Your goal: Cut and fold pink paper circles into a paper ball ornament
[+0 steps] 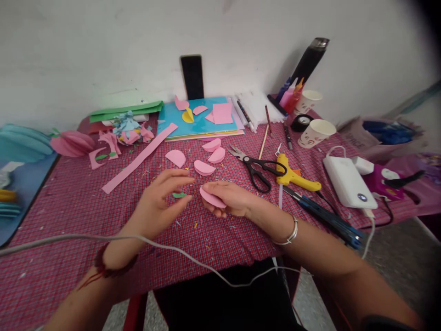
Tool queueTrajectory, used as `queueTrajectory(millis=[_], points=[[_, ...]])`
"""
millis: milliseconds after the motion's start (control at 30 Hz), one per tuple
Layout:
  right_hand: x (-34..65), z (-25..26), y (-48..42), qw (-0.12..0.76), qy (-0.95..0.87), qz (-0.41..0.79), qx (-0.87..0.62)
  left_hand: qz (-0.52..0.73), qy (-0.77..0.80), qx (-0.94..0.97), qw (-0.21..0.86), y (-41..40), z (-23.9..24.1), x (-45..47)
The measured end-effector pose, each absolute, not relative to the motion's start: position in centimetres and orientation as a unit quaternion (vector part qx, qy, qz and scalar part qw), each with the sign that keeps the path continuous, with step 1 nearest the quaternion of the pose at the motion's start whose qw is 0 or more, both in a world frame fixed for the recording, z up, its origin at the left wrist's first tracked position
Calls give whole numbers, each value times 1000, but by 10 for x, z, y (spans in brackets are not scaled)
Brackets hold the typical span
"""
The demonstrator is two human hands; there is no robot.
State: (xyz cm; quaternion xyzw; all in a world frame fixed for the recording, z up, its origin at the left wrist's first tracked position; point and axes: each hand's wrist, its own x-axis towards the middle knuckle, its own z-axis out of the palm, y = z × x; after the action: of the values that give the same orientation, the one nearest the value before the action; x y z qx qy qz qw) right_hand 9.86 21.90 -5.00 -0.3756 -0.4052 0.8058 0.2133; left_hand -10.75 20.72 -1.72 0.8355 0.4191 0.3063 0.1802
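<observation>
My right hand (229,198) lies on the red checked tablecloth (69,202) and holds a folded pink paper half-circle (211,198) between thumb and fingers. Just to its left, my left hand (160,204) hovers with fingers curled apart, and nothing is in it. A small green paper leaf (179,195) rests on the cloth under its fingertips. More folded pink half-circles (204,167) lie a little beyond both hands.
Black-handled scissors (257,171), a yellow glue gun (296,177) and a blue tool (327,217) lie to the right. Behind: a pink strip (139,158), coloured paper stack (200,120), paper cups (315,132), white power bank (347,183). A grey cable (155,243) crosses my forearms.
</observation>
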Motion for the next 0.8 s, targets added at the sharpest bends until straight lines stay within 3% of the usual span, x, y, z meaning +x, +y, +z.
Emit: queueTrajectory(millis=[133, 333, 633, 800], points=[[102, -55, 220, 222, -381, 829, -343, 355, 338, 850, 194, 208, -19, -81], [105, -54, 221, 334, -309, 867, -204, 468, 431, 733, 241, 199, -35, -88], [97, -61, 214, 403, -323, 836, -188, 452, 414, 782, 114, 192, -51, -87], [98, -63, 215, 411, -330, 825, -204, 433, 392, 805, 100, 194, -50, -85]])
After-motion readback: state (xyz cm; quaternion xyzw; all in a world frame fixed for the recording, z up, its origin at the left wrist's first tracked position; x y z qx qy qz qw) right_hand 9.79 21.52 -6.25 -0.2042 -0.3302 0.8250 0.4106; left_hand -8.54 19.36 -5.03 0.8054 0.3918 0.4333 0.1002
